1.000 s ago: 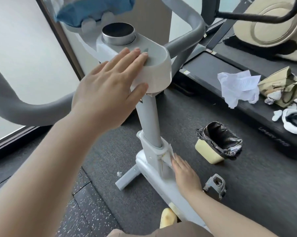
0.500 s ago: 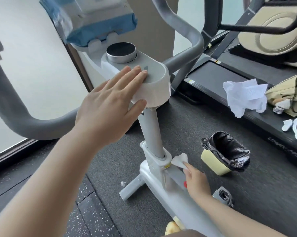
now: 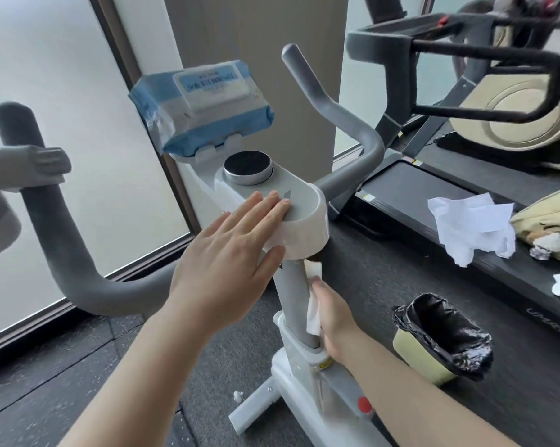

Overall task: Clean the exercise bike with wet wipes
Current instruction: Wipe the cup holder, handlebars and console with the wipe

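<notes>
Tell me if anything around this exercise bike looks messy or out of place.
Yes. Crumpled white wipes and a beige bag lie on the treadmill deck, not in the lined bin nearby. A small white scrap sits on the floor by the bike's foot. The wipes pack perches tilted on the console.

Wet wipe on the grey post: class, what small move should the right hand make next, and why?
Probably slide the wet wipe up the grey post towards the console. The right hand presses it against the post's lower part, leaving bare post above, while the left hand rests on the console and steadies the bike.
</notes>
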